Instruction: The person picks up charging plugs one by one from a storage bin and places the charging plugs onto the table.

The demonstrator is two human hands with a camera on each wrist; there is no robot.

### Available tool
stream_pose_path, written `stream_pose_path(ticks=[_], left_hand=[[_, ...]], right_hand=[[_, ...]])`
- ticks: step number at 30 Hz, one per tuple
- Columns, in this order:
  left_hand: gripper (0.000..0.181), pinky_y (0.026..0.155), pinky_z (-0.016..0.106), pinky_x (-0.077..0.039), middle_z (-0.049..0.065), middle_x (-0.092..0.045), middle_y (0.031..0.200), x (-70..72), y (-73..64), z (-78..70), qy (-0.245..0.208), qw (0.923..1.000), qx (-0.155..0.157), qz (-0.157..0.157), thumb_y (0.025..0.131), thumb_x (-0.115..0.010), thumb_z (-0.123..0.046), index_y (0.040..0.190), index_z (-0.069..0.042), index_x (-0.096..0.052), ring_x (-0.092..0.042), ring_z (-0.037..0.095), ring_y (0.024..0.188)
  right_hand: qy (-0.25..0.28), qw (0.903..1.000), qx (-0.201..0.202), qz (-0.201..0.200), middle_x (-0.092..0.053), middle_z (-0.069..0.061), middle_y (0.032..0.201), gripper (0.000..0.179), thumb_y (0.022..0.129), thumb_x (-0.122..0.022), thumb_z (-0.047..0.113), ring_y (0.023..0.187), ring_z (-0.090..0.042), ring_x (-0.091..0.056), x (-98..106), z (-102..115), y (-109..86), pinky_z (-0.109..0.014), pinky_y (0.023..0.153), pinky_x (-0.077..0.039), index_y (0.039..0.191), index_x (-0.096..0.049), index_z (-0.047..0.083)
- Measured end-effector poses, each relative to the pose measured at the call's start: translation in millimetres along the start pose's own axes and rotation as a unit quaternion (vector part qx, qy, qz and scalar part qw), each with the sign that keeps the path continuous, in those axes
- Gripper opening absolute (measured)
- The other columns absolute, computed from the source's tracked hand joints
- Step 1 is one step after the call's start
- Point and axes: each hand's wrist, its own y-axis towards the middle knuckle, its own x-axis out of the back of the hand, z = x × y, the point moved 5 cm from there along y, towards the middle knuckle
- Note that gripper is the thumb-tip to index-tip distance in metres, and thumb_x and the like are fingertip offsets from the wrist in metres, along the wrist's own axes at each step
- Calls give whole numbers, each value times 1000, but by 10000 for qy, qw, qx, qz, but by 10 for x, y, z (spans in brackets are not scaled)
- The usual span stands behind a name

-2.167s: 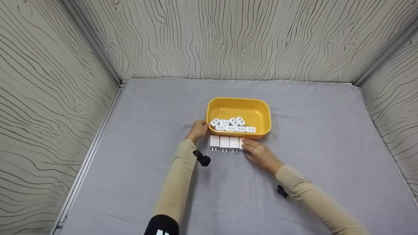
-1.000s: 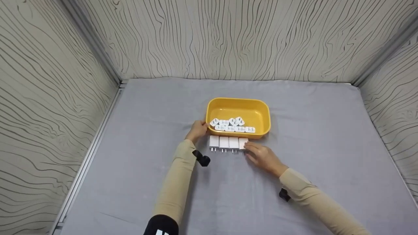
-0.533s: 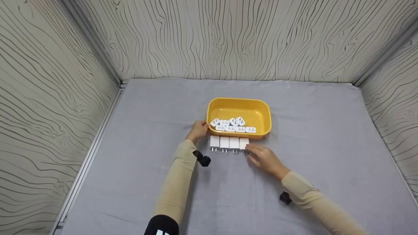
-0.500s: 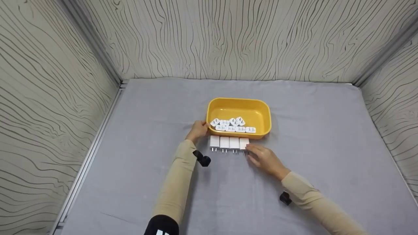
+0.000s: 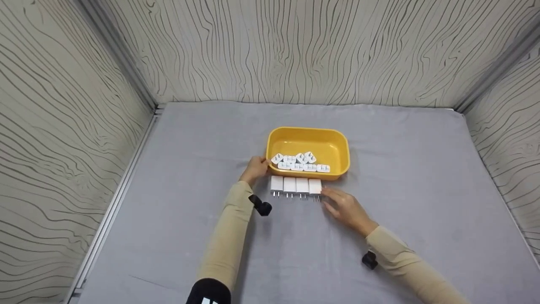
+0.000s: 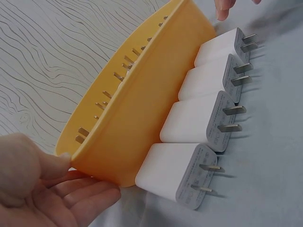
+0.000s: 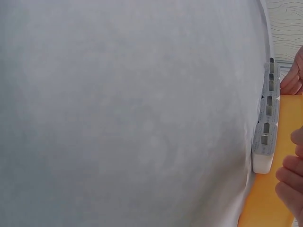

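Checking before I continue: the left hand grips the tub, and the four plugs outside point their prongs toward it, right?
No: the prongs point away from the tub, as the left wrist view shows. The left hand does grip it; four plugs are outside.

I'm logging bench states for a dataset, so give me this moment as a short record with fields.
Container: yellow bin on grey cloth
Inside: eight white power adapters, prongs up
In front: four white power adapters in a row, prongs facing away from the bin
Left hand: grips the bin's near left corner
Right hand: beside the row's right end, holding nothing
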Motion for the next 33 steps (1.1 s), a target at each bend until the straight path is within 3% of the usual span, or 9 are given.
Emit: stream_pose_path(ticks=[4, 6, 8, 12, 17, 21, 22, 26, 33], left_hand=[[32, 69, 21, -52, 3, -66, 88, -83, 628, 509, -120, 9993, -343, -20, 100, -47, -15, 119, 6, -62, -62, 9, 77], [32, 69, 22, -52, 1, -66, 87, -153, 1025, 831, -108, 9995, -284, -33, 100, -48, -17, 118, 4, -63, -62, 9, 77], [33, 70, 22, -53, 2, -67, 89, -175, 1135, 915, -108, 9997, -226, -55, 100, -48, -18, 120, 4, -62, -63, 9, 79], [33, 74, 24, -54, 5, -68, 95, -157, 1026, 807, -11, 10000, -84, 4, 100, -48, -16, 123, 4, -61, -64, 11, 83], [33, 86, 28, -54, 11, -68, 108, -86, 536, 415, -176, 9996, 20, 217, 99, -51, -19, 124, 0, -62, -64, 16, 95], [34, 85, 27, -53, 13, -66, 108, -46, 139, 109, -43, 10000, 35, 71, 101, -46, -14, 125, 4, -59, -61, 14, 92], [34, 90, 29, -52, 14, -64, 112, -34, 13, 16, 13, 9998, 172, 26, 101, -44, -12, 127, 4, -58, -60, 15, 95], [36, 92, 30, -52, 16, -64, 113, -21, -129, -77, -89, 9998, 153, 18, 101, -41, -10, 129, 8, -55, -58, 13, 91], [38, 99, 34, -50, 22, -61, 126, -21, -144, -69, -299, 9994, 125, 126, 102, -40, -9, 134, 8, -50, -59, 14, 98]], right_hand=[[55, 9999, -149, 27, -72, -19, 103, 36, 68, -78, -5, 95, -32, -69, 19, 6, -16, -43, 83, -56, 103, -70, -4], [86, 9997, -232, 18, -73, -18, 103, 35, 69, -78, -5, 96, -31, -69, 29, 6, -23, -42, 83, -56, 103, -70, -4], [114, 9994, -325, 1, -73, -17, 104, 35, 69, -78, -5, 97, -31, -69, 34, 3, -30, -42, 84, -55, 103, -70, -4], [159, 9989, -439, -26, -73, -18, 104, 34, 69, -77, -6, 97, -31, -69, 34, -7, -47, -42, 84, -55, 102, -70, -5], [178, 9988, -436, -96, -73, -19, 104, 34, 68, -78, -7, 95, -33, -69, 40, -17, -61, -43, 83, -56, 101, -70, -6], [223, 9985, -461, -193, -73, -19, 102, 34, 67, -78, -8, 94, -33, -69, 66, -23, -55, -42, 82, -56, 100, -70, -6], [234, 9984, -476, -210, -73, -19, 102, 34, 67, -78, -8, 94, -33, -69, 74, -23, -51, -42, 82, -56, 100, -70, -6], [255, 9980, -558, -177, -73, -18, 101, 33, 68, -77, -8, 93, -32, -69, 93, -17, -27, -42, 82, -56, 100, -70, -5], [295, 9969, -722, -111, -73, -16, 101, 31, 70, -76, -8, 94, -32, -69, 128, -3, 48, -44, 81, -56, 101, -69, -6]])
